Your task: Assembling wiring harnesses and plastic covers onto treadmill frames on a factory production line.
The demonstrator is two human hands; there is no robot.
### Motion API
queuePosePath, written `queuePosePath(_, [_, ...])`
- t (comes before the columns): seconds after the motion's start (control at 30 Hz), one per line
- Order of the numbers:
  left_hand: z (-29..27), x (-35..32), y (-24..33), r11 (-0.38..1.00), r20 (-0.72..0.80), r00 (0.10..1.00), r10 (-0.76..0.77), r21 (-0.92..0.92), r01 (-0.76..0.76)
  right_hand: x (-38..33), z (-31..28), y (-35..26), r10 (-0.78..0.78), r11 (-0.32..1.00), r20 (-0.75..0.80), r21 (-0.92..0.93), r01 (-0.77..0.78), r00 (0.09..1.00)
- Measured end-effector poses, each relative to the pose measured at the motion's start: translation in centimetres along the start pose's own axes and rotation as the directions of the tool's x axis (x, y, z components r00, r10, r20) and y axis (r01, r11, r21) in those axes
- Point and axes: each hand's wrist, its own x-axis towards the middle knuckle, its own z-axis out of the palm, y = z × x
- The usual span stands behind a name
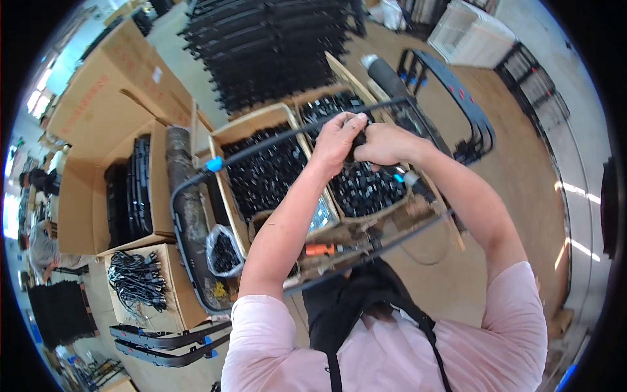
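A large dark rectangular frame with rounded corners (261, 146) lies across boxes in front of me, a blue clip (213, 163) on its left part. At its far bar, my left hand (335, 142) is closed around the bar, thumb on top. Close beside it, my right hand (386, 144) is curled into a fist against a small black piece (357, 142), mostly hidden between the hands. Under the frame, open cardboard boxes hold heaps of small black parts (264, 176). Below the hands lies an orange-handled tool (320, 249).
A plastic bag of small black parts (224, 255) sits near the frame's left side. Bundled cables (137, 281) lie on a carton at left, below a big open cardboard box (81, 196). Stacked black bars (268, 46) stand ahead; more curved frames (450, 91) are at right.
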Motion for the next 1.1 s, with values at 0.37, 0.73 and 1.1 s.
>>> queuePosePath(0.37, [10.7,-16.9,-9.1,0.993,0.058,0.992,-0.115,0.037,0.113,-17.5,11.1,6.6,0.084,0.996,0.091,-0.032,-0.082,0.992])
queuePosePath(0.73, [10.2,-22.9,-9.7,0.987,-0.105,0.995,0.004,0.159,0.012,-19.8,16.8,6.3,-0.092,0.994,-0.07,0.047,0.095,0.993])
queuePosePath(1.1, [10.5,-24.7,-10.5,0.979,-0.111,0.989,0.098,0.189,-0.075,-21.2,18.2,5.6,-0.11,0.994,-0.078,-0.006,0.11,0.991])
